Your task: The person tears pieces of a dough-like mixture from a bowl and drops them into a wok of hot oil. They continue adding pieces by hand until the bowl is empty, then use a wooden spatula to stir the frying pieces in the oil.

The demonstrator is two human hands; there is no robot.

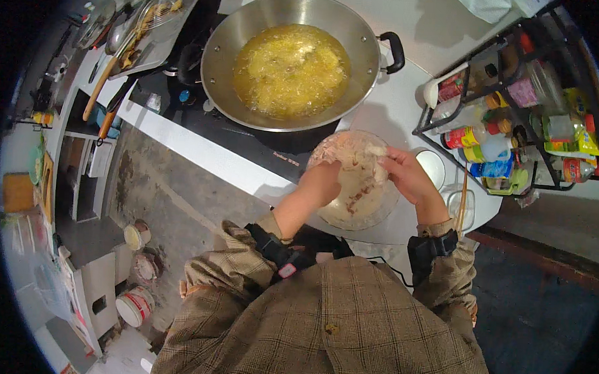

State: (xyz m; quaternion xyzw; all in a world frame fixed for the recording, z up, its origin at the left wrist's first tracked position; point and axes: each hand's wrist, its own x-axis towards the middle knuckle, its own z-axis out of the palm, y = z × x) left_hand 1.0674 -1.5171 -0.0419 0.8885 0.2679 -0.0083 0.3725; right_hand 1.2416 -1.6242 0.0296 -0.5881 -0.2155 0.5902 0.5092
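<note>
A clear bowl (353,217) of pale, floury coating stands in front of me, with reddish-brown bits lying in it. My right hand (405,174) pinches a coated food piece (379,165) over the bowl's right side. At the bowl's left side is my left hand (322,183), its fingers curled down at the coating; whether they hold something is hidden. Beyond the bowl, a steel wok (287,124) sits on a black induction cooktop (261,145). Yellow oil (292,71) bubbles in the wok around frying pieces.
A black rack (444,148) of bottles and jars stands right. Near my right wrist are a white bowl (430,167), a glass container (466,209) and chopsticks (463,194). A metal tray (157,53) with a wire skimmer (156,15) lies upper left. The wok's black handle (396,53) sticks out right.
</note>
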